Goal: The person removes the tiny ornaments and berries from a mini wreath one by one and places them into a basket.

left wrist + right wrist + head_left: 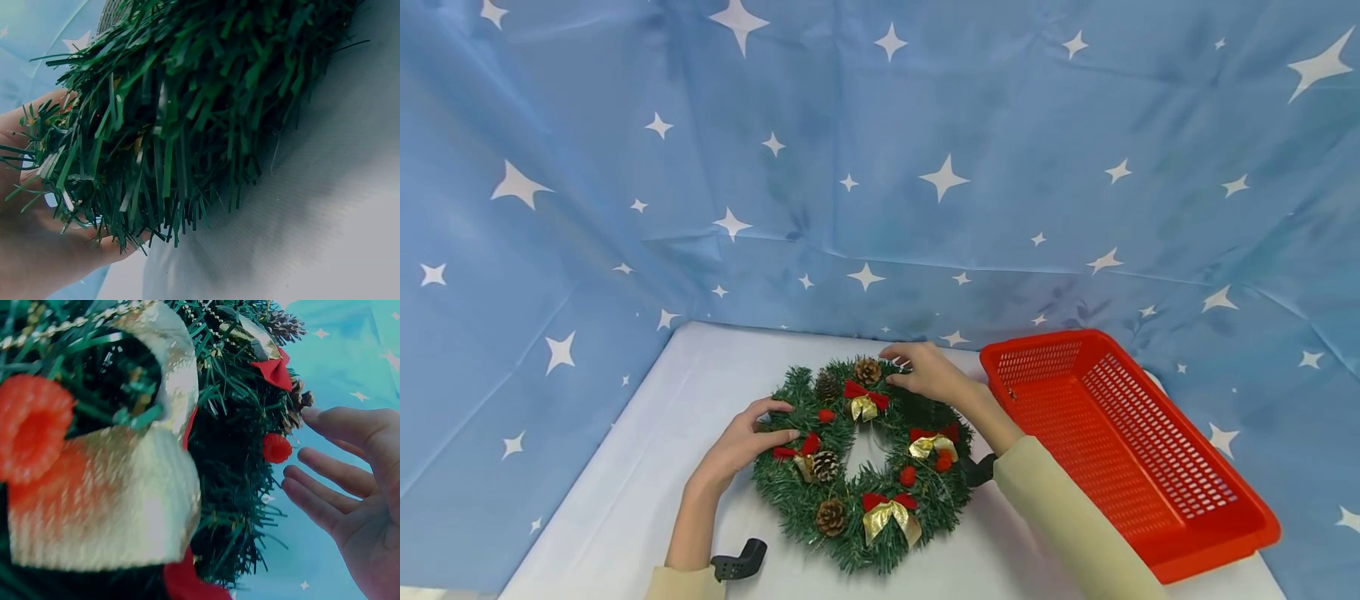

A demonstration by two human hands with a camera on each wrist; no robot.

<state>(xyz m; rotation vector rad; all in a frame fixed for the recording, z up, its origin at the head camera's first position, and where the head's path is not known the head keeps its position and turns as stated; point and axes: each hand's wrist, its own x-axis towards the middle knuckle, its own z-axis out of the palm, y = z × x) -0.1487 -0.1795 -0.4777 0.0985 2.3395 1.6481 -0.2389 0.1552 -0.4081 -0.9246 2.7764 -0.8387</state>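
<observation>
A round green Christmas wreath (pixel 842 550) lies on the white-covered table, with red and gold bows (pixel 891 517), several pine cones (pixel 831 517) and red berries (pixel 907 476). My left hand (pixel 741 442) rests on the wreath's left side, fingers and thumb spread over the greenery. The left wrist view shows the green needles (pixel 187 125) partly covering that hand's fingers. At the wreath's far right edge is my right hand (pixel 928 372), its fingers loosely bent near a pine cone (pixel 867 371). In the right wrist view the right hand (pixel 350 475) holds nothing.
A red plastic basket (pixel 1150 433) with perforated sides stands right of the wreath, beyond the right forearm. White cloth (pixel 647 467) covers the table. A blue curtain (pixel 850 208) with white stars hangs behind and at the sides.
</observation>
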